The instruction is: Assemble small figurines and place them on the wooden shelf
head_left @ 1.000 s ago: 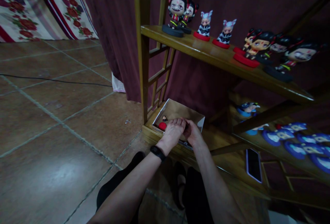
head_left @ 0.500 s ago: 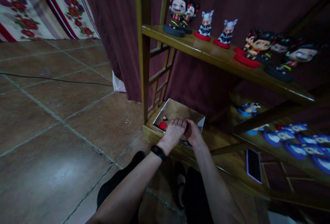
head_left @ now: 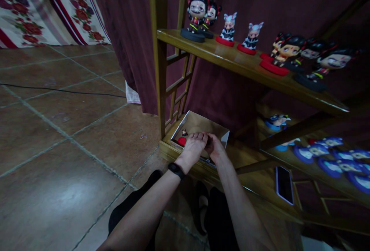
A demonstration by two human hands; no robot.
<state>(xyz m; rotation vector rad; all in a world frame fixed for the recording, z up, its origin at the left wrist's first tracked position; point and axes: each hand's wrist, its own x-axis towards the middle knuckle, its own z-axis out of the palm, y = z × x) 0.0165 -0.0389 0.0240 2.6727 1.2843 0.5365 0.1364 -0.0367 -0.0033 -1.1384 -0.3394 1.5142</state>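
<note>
My left hand (head_left: 194, 147) and my right hand (head_left: 216, 149) reach down together into an open cardboard box (head_left: 202, 124) on the lowest wooden shelf. The fingers of both hands curl inward and meet over something small and dark that I cannot make out. A red round base (head_left: 182, 141) and a tiny dark figure (head_left: 184, 132) lie in the box just left of my left hand. A black band sits on my left wrist (head_left: 176, 170).
Several big-headed figurines (head_left: 197, 16) on black and red bases line the upper shelf (head_left: 245, 66). Blue figures (head_left: 318, 150) fill the middle shelf. A phone (head_left: 284, 184) lies on the lower shelf. A dark red curtain hangs behind; tiled floor with a cable spreads left.
</note>
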